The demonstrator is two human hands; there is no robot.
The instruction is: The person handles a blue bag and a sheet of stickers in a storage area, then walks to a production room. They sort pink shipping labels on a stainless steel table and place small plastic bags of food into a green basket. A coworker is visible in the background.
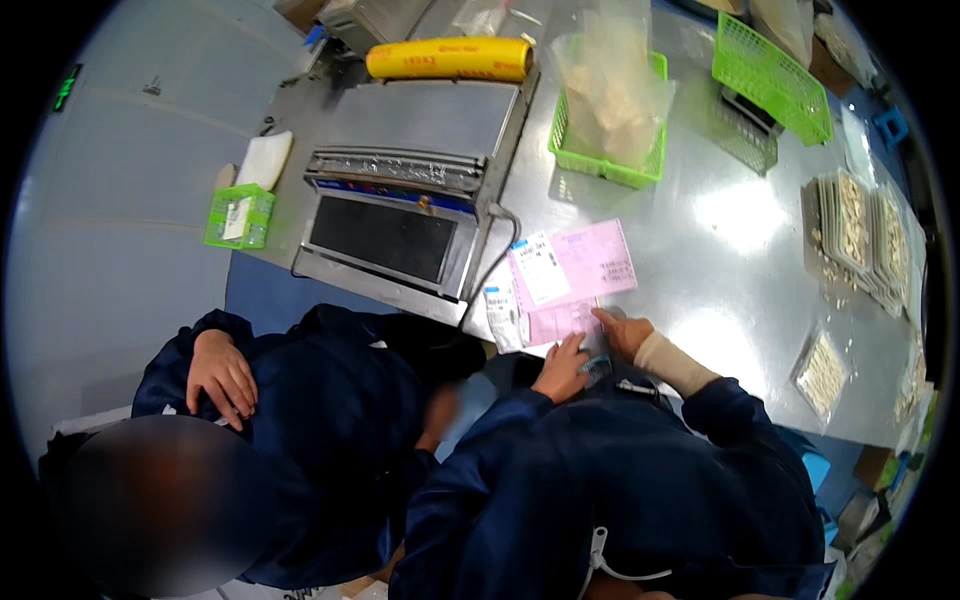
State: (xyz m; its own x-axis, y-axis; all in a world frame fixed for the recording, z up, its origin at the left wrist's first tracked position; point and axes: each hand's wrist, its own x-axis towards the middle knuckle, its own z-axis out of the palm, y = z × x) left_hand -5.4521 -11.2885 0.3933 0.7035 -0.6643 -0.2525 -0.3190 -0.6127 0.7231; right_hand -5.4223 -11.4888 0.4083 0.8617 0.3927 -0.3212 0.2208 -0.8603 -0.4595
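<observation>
My left hand lies at the table's front edge with its fingers stretched over a small pink sheet. To the right, my right hand is closed over the sheet's right end. A thin stick-like tip shows at its fingers, too small to name. A larger pink sheet lies just beyond, with a white label sheet on its left part. Left of the small sheet is a white printed slip or packet. A small bluish thing sits beside my left hand, partly hidden.
A wrapping machine with a yellow film roll stands left, its cable beside the papers. A green basket with bags stands beyond. Filled trays and a packed tray are right. A co-worker sits left.
</observation>
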